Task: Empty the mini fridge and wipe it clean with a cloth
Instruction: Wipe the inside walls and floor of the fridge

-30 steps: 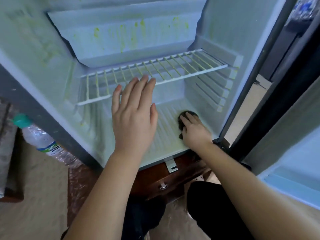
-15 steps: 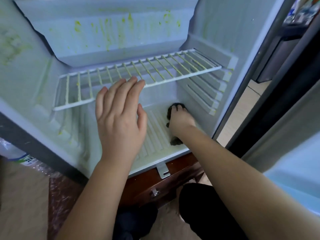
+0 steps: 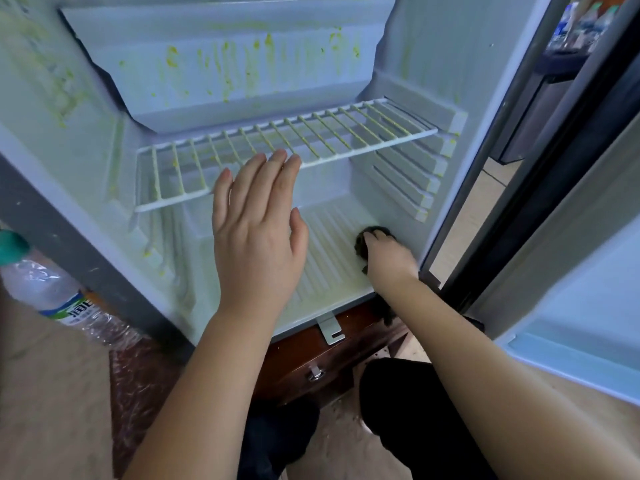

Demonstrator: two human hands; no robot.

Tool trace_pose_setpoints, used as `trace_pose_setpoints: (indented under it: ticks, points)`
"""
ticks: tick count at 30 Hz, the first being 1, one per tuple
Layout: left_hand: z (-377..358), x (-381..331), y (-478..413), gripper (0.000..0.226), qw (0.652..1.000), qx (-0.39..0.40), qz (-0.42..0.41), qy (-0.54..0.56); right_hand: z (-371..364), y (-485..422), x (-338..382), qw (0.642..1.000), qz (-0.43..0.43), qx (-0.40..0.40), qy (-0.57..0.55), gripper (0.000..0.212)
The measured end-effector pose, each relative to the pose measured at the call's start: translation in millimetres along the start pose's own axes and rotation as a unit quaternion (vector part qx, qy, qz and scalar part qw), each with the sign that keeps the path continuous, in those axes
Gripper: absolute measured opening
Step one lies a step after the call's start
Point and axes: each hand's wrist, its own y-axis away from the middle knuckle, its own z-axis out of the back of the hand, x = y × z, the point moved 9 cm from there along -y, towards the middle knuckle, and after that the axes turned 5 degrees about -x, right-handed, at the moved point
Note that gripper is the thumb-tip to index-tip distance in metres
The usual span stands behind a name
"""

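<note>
The mini fridge [image 3: 433,57] stands open, with green smears on its back and left walls. A white wire shelf [image 3: 311,140] sits across its middle. My right hand [image 3: 389,258] grips a dark cloth [image 3: 367,239] and presses it on the ribbed fridge floor [image 3: 332,244] at the front right corner. My left hand [image 3: 258,233] hovers in front of the shelf with fingers straight and together, holding nothing. No food or bottles are inside the fridge.
A plastic water bottle [image 3: 52,296] with a teal cap lies left of the fridge. The fridge door [image 3: 571,271] hangs open at the right. A dark wooden drawer unit [image 3: 311,362] sits below the fridge, my knees in front.
My right hand slid the cloth from the middle of the floor back to the front right corner. My left hand stayed hovering before the shelf. The camera shifted slightly.
</note>
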Motion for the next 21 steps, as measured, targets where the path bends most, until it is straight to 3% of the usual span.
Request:
trace_pose_setpoints:
  ticks: [6, 9, 13, 15, 17, 18, 19, 21]
  points:
    - [-7.4, -16.0, 14.8, 0.031, 0.997, 0.005, -0.017, 0.078, -4.1, -57.8, 26.1, 0.999, 0.021, 0.011, -0.038, 0.051]
    - [-16.8, -24.0, 19.2, 0.026, 0.994, 0.018, -0.042, 0.101, 11.1, -64.3, 17.2, 0.980, -0.029, 0.029, -0.195, 0.046]
    - [-23.0, -30.2, 20.1, 0.021, 0.992, -0.024, -0.067, 0.107, 28.1, -4.6, -13.3, 0.926, -0.045, -0.111, -0.358, 0.040]
    - [-38.3, -33.7, 26.0, 0.023, 0.992, -0.015, -0.068, 0.105, 35.3, 14.8, -23.3, 0.891, -0.049, -0.142, -0.429, 0.038]
    - [-69.3, -28.8, 35.3, 0.023, 0.991, 0.069, -0.010, 0.112, 51.3, 19.6, -25.4, 0.849, -0.037, -0.146, -0.506, 0.037]
    - [-87.1, -22.3, 41.4, 0.028, 0.982, 0.129, 0.058, 0.128, 61.2, 20.7, -25.6, 0.830, -0.029, -0.152, -0.537, 0.036]
    - [-106.4, -13.3, 49.9, 0.037, 0.956, 0.199, 0.147, 0.158, 68.1, 21.1, -26.0, 0.811, -0.023, -0.158, -0.563, 0.036]
    - [-139.4, -0.6, 70.2, 0.051, 0.867, 0.302, 0.312, 0.245, 75.3, 22.3, -23.1, 0.780, -0.019, -0.155, -0.606, 0.035]
